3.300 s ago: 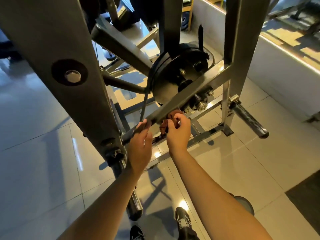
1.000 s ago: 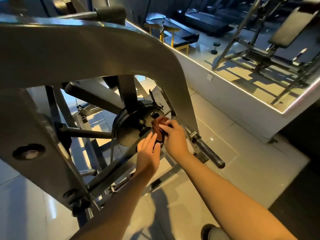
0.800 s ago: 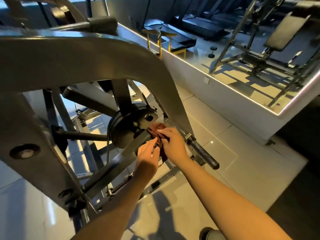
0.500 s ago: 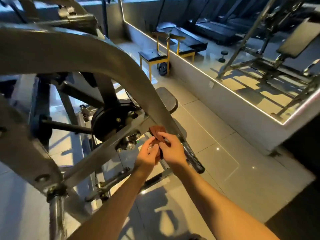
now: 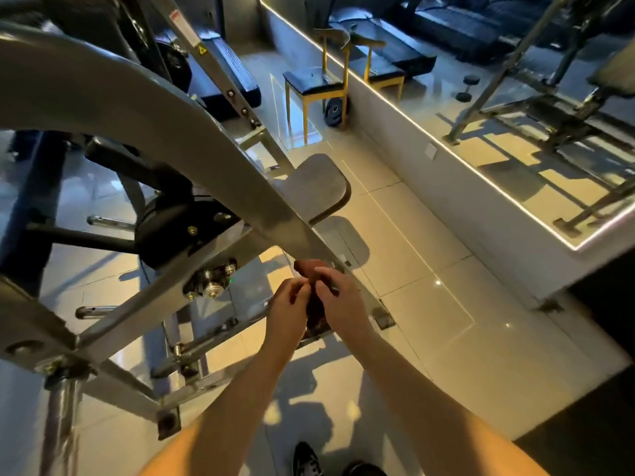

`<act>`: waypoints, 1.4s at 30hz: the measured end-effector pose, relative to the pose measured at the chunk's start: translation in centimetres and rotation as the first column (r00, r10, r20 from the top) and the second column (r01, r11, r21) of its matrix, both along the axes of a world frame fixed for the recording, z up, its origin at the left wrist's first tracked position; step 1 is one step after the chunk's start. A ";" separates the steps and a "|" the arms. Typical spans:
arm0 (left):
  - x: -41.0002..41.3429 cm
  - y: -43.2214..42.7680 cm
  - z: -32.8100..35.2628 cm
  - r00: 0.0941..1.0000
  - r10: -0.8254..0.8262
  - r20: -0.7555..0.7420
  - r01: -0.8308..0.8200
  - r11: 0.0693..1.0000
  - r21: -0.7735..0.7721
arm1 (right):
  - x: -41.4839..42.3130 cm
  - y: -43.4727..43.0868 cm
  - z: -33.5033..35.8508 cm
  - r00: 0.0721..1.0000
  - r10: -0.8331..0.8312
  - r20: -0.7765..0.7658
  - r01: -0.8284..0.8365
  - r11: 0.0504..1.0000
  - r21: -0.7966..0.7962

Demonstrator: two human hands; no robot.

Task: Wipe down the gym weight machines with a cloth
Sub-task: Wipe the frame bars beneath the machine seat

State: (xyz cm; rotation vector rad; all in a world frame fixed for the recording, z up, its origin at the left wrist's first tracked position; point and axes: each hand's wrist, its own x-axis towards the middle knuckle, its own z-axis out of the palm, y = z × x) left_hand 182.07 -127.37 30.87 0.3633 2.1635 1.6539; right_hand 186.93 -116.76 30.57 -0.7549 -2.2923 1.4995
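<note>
A grey steel weight machine fills the left of the view, its curved arm (image 5: 178, 132) sloping down to the middle. A black round plate (image 5: 165, 231) sits at its pivot. Just under the arm's lower end, my left hand (image 5: 287, 312) and my right hand (image 5: 338, 304) meet, fingers curled. Between them hangs a dark reddish-brown cloth (image 5: 314, 305), pinched by both hands. Most of the cloth is hidden between my hands. The hands sit close under the arm; whether the cloth touches it I cannot tell.
A grey seat pad (image 5: 316, 190) juts out behind the arm. A black and yellow chair (image 5: 316, 87) with a plate leaning on it stands farther back. A low white wall (image 5: 446, 194) with a mirror runs along the right. My shoes (image 5: 309, 462) stand on the glossy tiled floor.
My hands and the cloth have come away from the black plate and moved down and right along the arm. The camera has swung up and right, showing more of the room.
</note>
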 end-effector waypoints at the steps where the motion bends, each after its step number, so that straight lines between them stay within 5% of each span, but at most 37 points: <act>1: -0.3 0.4 -0.4 1.000 0.013 0.021 -0.013 1.000 0.007 | -0.1 0.4 -0.2 1.000 -0.003 0.013 0.003 1.000 -0.006; 6: -0.4 2.3 -0.6 0.979 0.013 0.204 -0.033 0.995 0.095 | -1.3 2.3 -0.2 0.999 -0.009 0.045 0.011 0.999 -0.047; 15: -1.4 7.2 -3.7 0.963 0.227 0.144 -0.232 0.972 0.021 | -3.1 7.2 -3.0 0.975 0.212 0.059 -0.199 0.964 -0.177; 18: -2.0 9.8 -5.1 0.912 0.381 0.155 -0.378 0.925 -0.047 | -4.3 10.6 -4.8 0.940 0.335 0.067 -0.324 0.936 -0.139; 22: -1.6 12.2 -7.9 0.721 0.661 0.211 -0.678 0.734 0.017 | -7.3 15.9 -6.4 0.913 0.396 0.097 -0.386 0.916 -0.110; 29: -2.5 15.4 -8.4 0.521 0.807 0.280 -0.850 0.520 0.082 | -10.9 18.9 -6.1 0.783 0.619 0.056 -0.621 0.783 0.030; 32: -3.0 17.5 -8.6 0.473 0.834 0.283 -0.880 0.466 0.095 | -11.9 19.1 -7.5 0.710 0.704 0.018 -0.704 0.709 0.031; 36: -3.1 20.3 -10.6 0.451 0.862 0.229 -0.889 0.458 0.028 | -12.9 19.2 -10.5 0.730 0.677 0.091 -0.676 0.736 -0.046; 42: -3.2 22.4 -11.9 0.398 0.853 0.337 -0.908 0.419 0.011 | -13.6 19.8 -11.8 0.744 0.653 0.143 -0.637 0.757 -0.142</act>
